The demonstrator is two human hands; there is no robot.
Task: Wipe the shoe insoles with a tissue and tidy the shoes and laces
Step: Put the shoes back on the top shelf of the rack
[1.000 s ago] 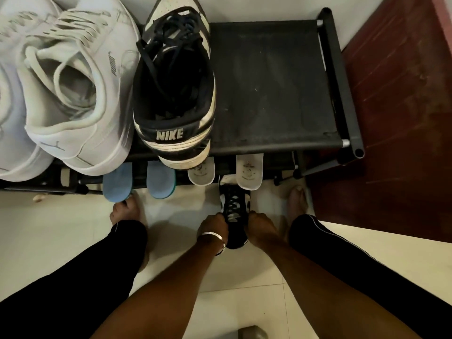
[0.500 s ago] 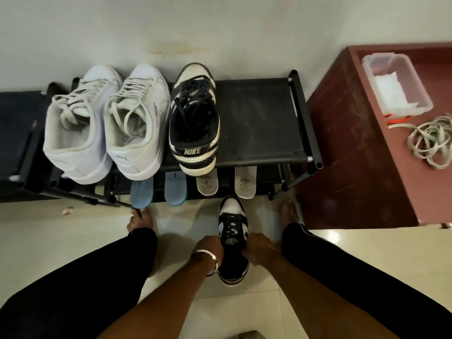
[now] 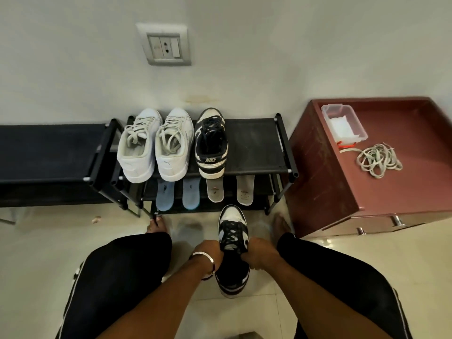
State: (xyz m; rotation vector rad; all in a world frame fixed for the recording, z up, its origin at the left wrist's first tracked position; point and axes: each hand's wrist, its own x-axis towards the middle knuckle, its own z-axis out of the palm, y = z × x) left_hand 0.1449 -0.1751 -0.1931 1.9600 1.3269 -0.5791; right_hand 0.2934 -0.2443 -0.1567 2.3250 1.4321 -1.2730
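On the far left a black bench (image 3: 46, 152) stands against the wall, and just beside it the shoe rack (image 3: 256, 148) carries two white sneakers (image 3: 156, 145) and one black-and-white sneaker (image 3: 211, 145) on its top shelf. On the shelf below lie two blue insoles (image 3: 177, 195) and, to their right, two pale insoles (image 3: 230, 189), all out of the shoes. In front of the rack, on the tiled floor, the second black-and-white sneaker (image 3: 232, 250) sits between the knees. The left hand (image 3: 208, 252) is curled against its left side and the right hand (image 3: 260, 253) against its right, both grasping at the collar and laces (the fingertips are hidden, so whether they pinch lace ends I cannot tell). Since a second ago the view has pulled back while the hands stay on this shoe, which suggests lace tidying is under way. Furthest right, a maroon cabinet (image 3: 325, 182) holds a tissue box (image 3: 344, 123) and loose white laces (image 3: 378, 159)
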